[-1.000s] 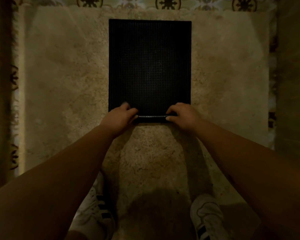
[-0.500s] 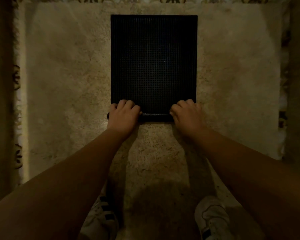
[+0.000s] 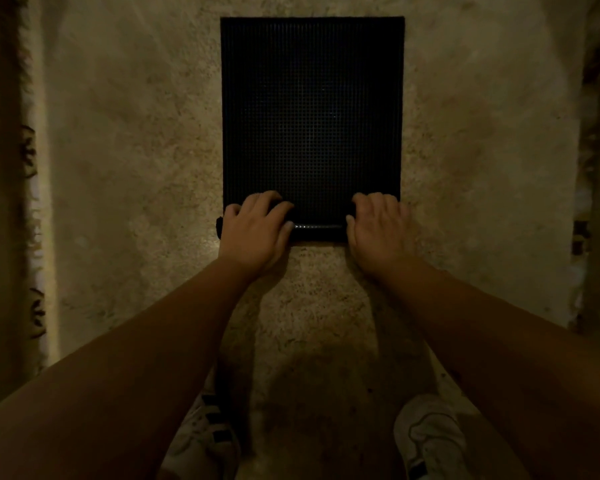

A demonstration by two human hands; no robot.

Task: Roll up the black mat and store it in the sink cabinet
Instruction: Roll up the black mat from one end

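A black mat (image 3: 312,112) with a fine grid texture lies flat on a beige shaggy rug (image 3: 136,168) in dim light. Its near edge is curled into a thin roll (image 3: 317,232). My left hand (image 3: 255,228) presses on the left end of that roll, fingers curved over it. At the right end my right hand (image 3: 378,226) grips the roll the same way. The rest of the mat stretches away from me, unrolled. No sink cabinet is in view.
The rug covers most of the floor ahead. Patterned tile (image 3: 32,306) shows along the left side and at the right edge (image 3: 581,237). My two white sneakers (image 3: 205,441) (image 3: 430,441) stand on the rug below my arms. Dark walls or furniture flank both sides.
Both hands have pushed the near edge forward, so the roll is a little thicker and the fingers reach further over it. The view has shifted slightly forward.
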